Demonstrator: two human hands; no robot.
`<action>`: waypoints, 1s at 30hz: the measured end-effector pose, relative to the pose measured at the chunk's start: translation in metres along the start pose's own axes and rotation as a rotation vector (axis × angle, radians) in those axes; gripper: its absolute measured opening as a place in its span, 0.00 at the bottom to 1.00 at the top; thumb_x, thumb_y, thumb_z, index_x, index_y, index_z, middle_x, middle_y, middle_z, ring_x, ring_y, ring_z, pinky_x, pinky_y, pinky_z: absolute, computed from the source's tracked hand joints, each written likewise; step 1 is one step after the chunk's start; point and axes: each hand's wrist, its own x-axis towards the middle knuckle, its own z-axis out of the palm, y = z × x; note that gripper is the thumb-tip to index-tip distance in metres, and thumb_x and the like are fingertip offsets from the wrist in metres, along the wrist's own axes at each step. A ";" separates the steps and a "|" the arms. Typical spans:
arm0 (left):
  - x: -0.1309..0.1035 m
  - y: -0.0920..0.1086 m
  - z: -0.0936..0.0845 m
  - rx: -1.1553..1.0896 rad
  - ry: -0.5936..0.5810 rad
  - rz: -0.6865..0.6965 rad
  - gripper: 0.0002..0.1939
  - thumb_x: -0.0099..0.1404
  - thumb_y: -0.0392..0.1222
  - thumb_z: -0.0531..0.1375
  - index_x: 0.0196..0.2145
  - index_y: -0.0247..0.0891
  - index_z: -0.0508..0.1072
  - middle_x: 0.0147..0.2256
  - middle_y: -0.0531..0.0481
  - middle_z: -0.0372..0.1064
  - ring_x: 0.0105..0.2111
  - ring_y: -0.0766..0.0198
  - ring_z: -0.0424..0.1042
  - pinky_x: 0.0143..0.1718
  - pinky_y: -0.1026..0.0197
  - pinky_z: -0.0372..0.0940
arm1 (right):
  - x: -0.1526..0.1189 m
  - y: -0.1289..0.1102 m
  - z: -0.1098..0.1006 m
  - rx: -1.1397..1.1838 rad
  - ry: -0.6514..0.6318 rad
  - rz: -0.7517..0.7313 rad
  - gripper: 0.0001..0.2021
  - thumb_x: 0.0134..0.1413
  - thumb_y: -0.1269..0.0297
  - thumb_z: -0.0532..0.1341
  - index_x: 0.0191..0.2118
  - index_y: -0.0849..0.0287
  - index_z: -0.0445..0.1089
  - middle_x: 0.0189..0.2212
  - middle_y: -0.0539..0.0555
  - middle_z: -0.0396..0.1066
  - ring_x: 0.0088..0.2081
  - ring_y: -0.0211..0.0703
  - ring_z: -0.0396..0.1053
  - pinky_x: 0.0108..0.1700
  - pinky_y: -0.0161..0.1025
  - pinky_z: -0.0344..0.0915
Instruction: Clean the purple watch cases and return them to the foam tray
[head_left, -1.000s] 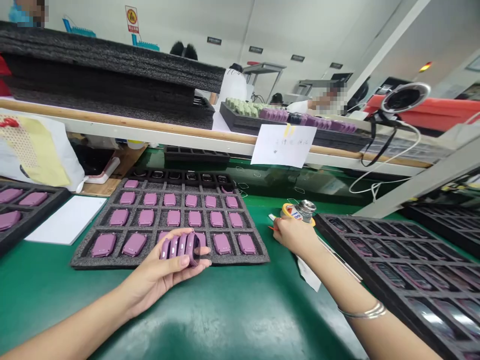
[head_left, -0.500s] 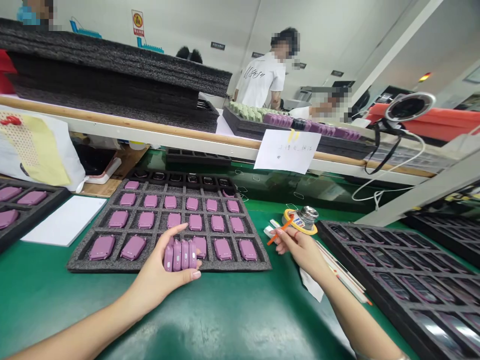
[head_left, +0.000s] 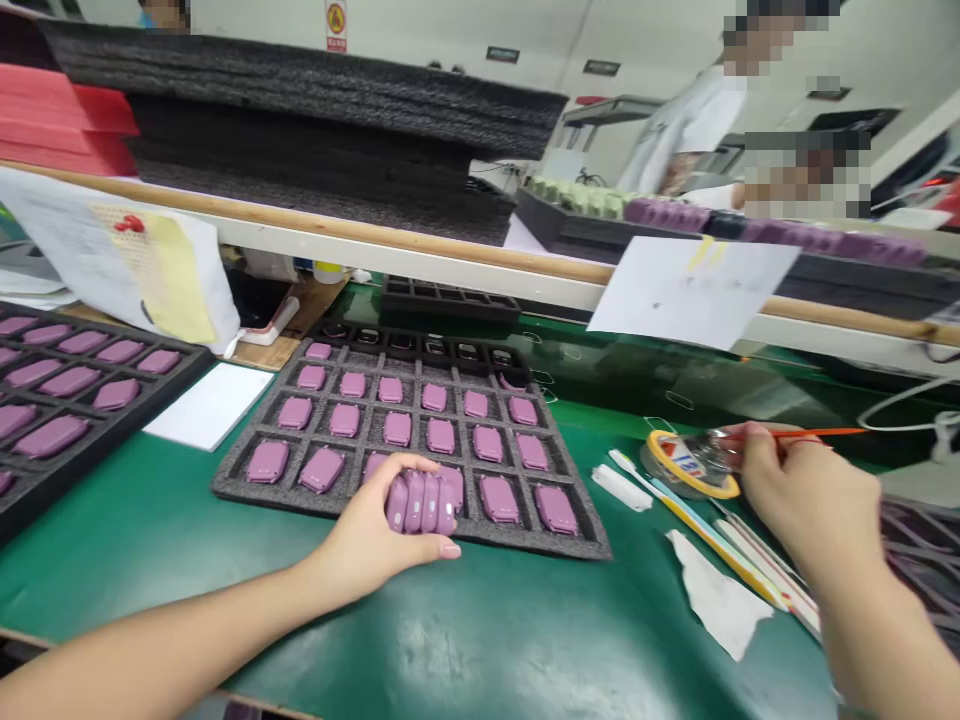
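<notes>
My left hand is wrapped round a row of several purple watch cases standing side by side. It hovers over the front edge of a grey foam tray, whose compartments hold more purple cases. On the right, my right hand pinches a thin orange stick that lies almost level. The hand is at the metal top of a small container and partly covers it. A yellow-rimmed tape roll surrounds that container. The stick's working end is hidden.
A toothbrush, thin sticks and a torn white cloth or paper lie beside my right hand. Another tray of purple cases is at left, near a white pad. A shelf crosses above; a person stands beyond.
My right hand has moved from beside the tray to the metal-topped container, the orange stick still in it. The view has turned, so the tray and left hand appear farther right.
</notes>
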 end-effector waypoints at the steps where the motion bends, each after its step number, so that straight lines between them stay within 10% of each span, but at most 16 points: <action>1: 0.000 -0.001 -0.001 0.010 0.003 0.006 0.33 0.45 0.36 0.76 0.48 0.42 0.68 0.43 0.46 0.75 0.43 0.50 0.79 0.52 0.46 0.68 | -0.007 -0.019 0.000 0.069 0.038 0.022 0.25 0.71 0.49 0.43 0.35 0.55 0.72 0.25 0.61 0.73 0.38 0.61 0.77 0.40 0.57 0.72; 7: 0.001 -0.001 -0.003 0.108 0.028 0.061 0.33 0.43 0.41 0.77 0.46 0.42 0.70 0.43 0.49 0.72 0.43 0.53 0.75 0.50 0.49 0.66 | -0.078 -0.143 0.008 0.599 -0.186 -0.312 0.24 0.68 0.42 0.47 0.36 0.52 0.72 0.28 0.52 0.77 0.30 0.42 0.78 0.33 0.38 0.77; 10: 0.002 0.002 -0.002 0.183 0.042 0.073 0.32 0.43 0.41 0.77 0.45 0.42 0.69 0.42 0.51 0.71 0.42 0.56 0.73 0.48 0.52 0.66 | -0.098 -0.176 0.019 0.923 -0.299 -0.537 0.11 0.69 0.57 0.55 0.36 0.54 0.70 0.26 0.49 0.74 0.26 0.37 0.76 0.28 0.32 0.74; 30: 0.005 0.002 0.003 0.094 0.040 -0.021 0.31 0.44 0.38 0.76 0.44 0.41 0.67 0.36 0.54 0.70 0.35 0.63 0.69 0.39 0.59 0.66 | -0.111 -0.182 0.050 1.047 -0.065 -0.696 0.07 0.66 0.75 0.53 0.41 0.55 0.63 0.28 0.49 0.69 0.31 0.39 0.73 0.31 0.36 0.73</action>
